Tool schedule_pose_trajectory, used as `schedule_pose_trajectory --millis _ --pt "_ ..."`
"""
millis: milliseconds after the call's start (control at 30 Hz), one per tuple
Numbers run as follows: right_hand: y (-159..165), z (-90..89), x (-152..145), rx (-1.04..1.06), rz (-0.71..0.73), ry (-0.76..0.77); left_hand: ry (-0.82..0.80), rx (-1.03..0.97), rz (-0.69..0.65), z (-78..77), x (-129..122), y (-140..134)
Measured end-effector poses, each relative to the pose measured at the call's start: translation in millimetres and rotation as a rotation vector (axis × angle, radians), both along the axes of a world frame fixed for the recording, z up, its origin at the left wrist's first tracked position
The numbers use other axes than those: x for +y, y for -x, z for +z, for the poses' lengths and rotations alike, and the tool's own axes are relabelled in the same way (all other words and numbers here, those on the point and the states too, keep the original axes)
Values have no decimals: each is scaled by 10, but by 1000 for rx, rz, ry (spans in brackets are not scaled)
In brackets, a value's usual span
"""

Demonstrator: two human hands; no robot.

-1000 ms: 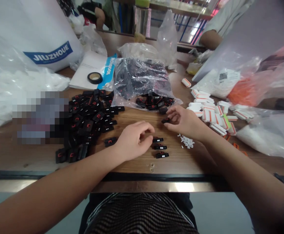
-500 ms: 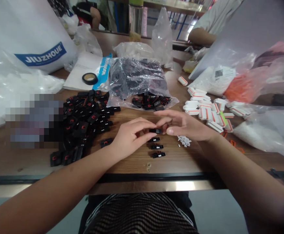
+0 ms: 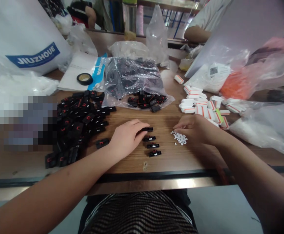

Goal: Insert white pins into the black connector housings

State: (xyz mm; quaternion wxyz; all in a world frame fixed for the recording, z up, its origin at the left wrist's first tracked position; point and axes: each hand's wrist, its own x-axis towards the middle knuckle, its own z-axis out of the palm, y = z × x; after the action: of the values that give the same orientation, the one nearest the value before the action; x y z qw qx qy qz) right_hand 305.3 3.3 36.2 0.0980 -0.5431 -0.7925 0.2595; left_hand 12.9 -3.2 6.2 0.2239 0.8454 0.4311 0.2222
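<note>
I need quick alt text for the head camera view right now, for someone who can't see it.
A person's left hand rests its fingertips on the top black connector in a column of four on a wooden table, while the right hand touches a small heap of white pins. A pile of black parts lies to the left.

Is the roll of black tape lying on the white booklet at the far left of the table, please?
Yes, the roll of black tape lies flat on the white booklet, beyond the pile of black connectors.

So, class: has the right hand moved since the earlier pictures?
Yes. The right hand has left the black connectors and gone right, to the small white pieces.
</note>
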Motion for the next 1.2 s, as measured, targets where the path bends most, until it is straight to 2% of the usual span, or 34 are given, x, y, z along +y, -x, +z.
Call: schedule_pose_trajectory --millis 133,233,333,467,600,733,933,1200 --pt "56 31 -19 -112 78 -115 5 -4 68 -19 2 -1" --pt "74 10 -52 -172 40 -155 16 7 93 -30 5 4" --pt "79 -33 -72 -127 -29 -93 13 -2 87 -37 5 5" --pt "193 -27 -77 49 -104 -9 19 -29 68 -30 -7 -2" --pt "522 70 -70 200 14 -42 47 -52 76 -13 -19 -10" --pt "792 84 -15 137 155 -175 59 -70 80 -11 -24 -17" --pt "835 -13 36 28 179 -211 59 -65 80 -12 -23 -20" --pt "851 -15 9 16 185 -255 59 -71 89 -17 -19 -20"
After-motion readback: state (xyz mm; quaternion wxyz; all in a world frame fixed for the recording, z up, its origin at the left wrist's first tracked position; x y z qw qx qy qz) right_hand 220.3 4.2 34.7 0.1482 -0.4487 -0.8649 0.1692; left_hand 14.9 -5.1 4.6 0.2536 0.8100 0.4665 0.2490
